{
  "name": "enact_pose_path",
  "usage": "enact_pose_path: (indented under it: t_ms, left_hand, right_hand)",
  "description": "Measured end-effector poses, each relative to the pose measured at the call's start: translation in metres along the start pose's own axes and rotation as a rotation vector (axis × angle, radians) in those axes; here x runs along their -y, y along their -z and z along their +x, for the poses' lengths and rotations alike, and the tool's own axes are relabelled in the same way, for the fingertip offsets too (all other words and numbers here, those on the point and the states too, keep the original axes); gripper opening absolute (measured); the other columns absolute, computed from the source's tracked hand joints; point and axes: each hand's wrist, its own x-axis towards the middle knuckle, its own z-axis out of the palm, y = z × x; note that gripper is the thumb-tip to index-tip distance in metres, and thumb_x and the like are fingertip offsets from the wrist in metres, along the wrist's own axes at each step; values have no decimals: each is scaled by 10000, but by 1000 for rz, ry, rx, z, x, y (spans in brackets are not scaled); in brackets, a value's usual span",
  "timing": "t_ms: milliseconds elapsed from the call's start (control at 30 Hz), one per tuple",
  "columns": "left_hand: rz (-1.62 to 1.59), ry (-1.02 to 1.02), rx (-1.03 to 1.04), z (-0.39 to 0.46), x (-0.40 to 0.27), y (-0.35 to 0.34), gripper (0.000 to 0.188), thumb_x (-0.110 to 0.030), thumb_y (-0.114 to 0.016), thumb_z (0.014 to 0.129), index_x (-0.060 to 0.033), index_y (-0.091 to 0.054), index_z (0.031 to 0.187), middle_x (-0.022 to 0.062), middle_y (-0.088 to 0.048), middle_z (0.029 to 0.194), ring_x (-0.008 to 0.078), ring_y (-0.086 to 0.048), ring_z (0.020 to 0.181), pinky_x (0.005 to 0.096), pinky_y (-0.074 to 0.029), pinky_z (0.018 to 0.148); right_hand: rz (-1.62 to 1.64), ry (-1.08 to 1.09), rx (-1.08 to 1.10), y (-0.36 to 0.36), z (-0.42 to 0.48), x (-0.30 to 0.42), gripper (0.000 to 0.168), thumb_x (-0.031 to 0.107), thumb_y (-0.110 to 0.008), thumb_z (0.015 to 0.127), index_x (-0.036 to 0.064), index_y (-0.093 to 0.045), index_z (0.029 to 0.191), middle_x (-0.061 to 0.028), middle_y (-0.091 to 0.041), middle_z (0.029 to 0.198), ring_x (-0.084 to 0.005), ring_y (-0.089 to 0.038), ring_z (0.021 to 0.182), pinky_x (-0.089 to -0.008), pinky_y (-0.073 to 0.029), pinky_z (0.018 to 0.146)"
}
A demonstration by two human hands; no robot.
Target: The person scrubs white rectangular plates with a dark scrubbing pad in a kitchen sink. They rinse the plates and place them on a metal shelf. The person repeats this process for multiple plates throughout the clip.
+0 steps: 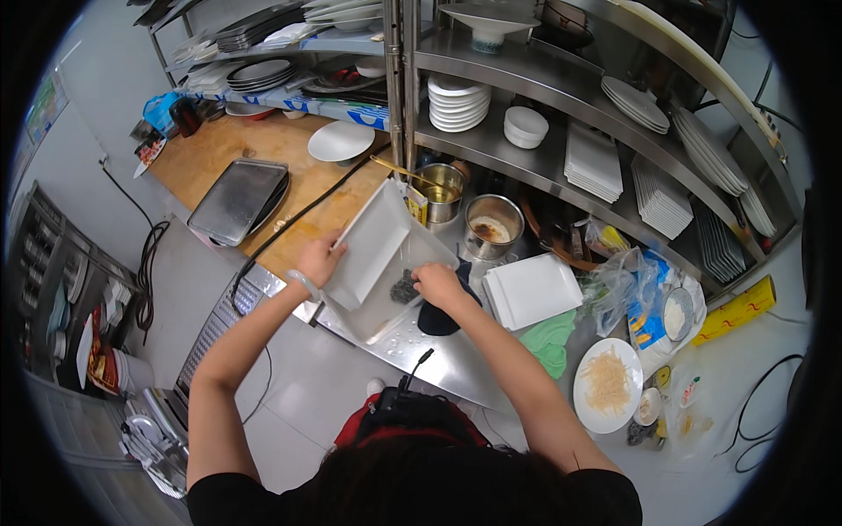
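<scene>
My left hand (320,258) grips the edge of a white rectangular tray (371,240), which is tilted up over a translucent plastic tub (371,325). My right hand (437,284) is closed on a dark steel-wool scourer (404,287) inside the tub; its fingertips are partly hidden. A dark cloth (442,319) lies just under and beside my right hand. To the right of it, a stack of white rectangular plates (534,289) rests on the steel counter (427,358), which has water drops on it.
Behind the tub stand a steel pot of yellow liquid (442,191) and a steel pot with pale contents (493,227). A black cable (309,209) crosses the wooden board (316,191) near dark metal trays (240,197). At right are a green cloth (551,342) and a plate of pale strips (607,386).
</scene>
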Motion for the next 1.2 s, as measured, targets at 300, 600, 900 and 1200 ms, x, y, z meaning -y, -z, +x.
enact_pose_path:
  t_ms: [300, 600, 900, 1200]
  left_hand:
    - [-119, 19, 92, -3, 48, -30, 288, -218, -525, 800, -69, -550, 1044, 195, -595, 828, 329, -578, 740, 374, -453, 664]
    - [-437, 61, 110, 1, 106, -80, 319, -206, -582, 787, -18, -547, 1042, 111, -618, 731, 175, -568, 614, 284, -448, 600]
    - [-567, 91, 130, -7, 93, -92, 277, -202, -541, 829, 29, -563, 980, 45, -586, 668, 64, -488, 607, 218, -409, 564]
    - [-211, 62, 191, -6, 133, -116, 291, -179, -487, 818, -46, -538, 1072, 182, -605, 856, 276, -594, 779, 337, -444, 688]
  right_hand:
    - [-364, -411, 79, -81, 57, 21, 178, 156, -526, 738, 112, -646, 861, -60, -578, 968, -248, -530, 934, -368, -392, 796]
    - [282, -442, -211, -32, 35, 29, 245, 172, -588, 655, -21, -534, 796, -209, -557, 844, -351, -548, 789, -399, -445, 711]
    - [502, -307, -465, -88, 28, 92, 543, 124, -557, 753, 13, -291, 1213, -302, -304, 1226, -428, -356, 1114, -408, -335, 924]
    - [54, -629, -129, -134, 51, 56, 548, 150, -506, 761, -150, -324, 1181, -349, -162, 1294, -462, -333, 1112, -425, -329, 935]
